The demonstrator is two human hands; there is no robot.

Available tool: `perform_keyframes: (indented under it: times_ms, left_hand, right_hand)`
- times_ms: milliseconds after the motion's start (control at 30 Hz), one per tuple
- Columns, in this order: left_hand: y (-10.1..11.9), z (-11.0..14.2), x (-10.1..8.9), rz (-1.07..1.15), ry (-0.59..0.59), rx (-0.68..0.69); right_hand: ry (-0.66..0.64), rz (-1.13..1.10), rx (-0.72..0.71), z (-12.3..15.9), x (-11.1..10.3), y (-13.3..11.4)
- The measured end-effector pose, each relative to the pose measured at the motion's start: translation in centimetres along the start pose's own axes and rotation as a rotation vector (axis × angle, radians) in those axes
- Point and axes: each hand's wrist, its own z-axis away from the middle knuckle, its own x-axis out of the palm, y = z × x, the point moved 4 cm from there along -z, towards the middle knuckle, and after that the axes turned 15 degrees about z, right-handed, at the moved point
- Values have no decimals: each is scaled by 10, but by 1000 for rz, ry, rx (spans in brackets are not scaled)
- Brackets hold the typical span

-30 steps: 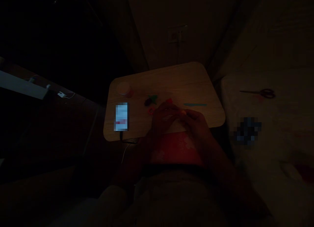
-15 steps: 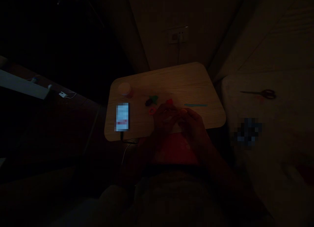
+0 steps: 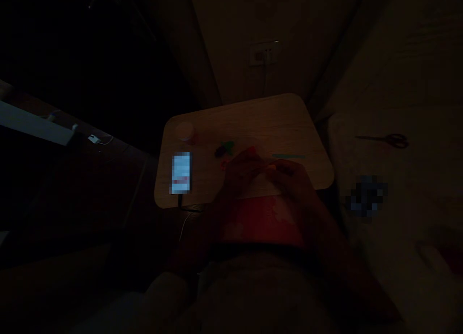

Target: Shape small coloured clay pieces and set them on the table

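Observation:
My left hand (image 3: pixel 240 172) and my right hand (image 3: pixel 289 177) meet over the near edge of a small wooden table (image 3: pixel 249 119). A small orange piece (image 3: pixel 271 167) shows at my right fingertips, which are pinched around it. My left fingers are bent close beside it; what they hold, if anything, is too dark to make out. Just beyond my left hand lies a red piece (image 3: pixel 250 151). Further left are a green piece (image 3: pixel 227 147), a dark piece (image 3: pixel 219 152) and a red ring-like piece (image 3: pixel 224 165), partly hidden. A teal strip (image 3: pixel 288 156) lies beyond my right hand.
A lit phone (image 3: pixel 181 172) with a cable lies at the table's left, below a round-lidded jar (image 3: pixel 185 131). To the right, scissors (image 3: pixel 392 140) rest on a pale surface (image 3: pixel 398 180). A wall socket (image 3: pixel 263 55) is behind the table. The room is very dark.
My hands have drawn slightly apart, the right one moving a little right. The orange piece now shows clearly between the fingers. The red ring-like piece is more covered by my left hand.

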Motion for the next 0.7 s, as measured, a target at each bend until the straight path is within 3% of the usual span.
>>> perform_keyframes:
  times_ms: [700]
  left_hand:
    - [-2,9,-4,11,106,25]
  right_hand:
    - [30,-50,-18,-4,6,6]
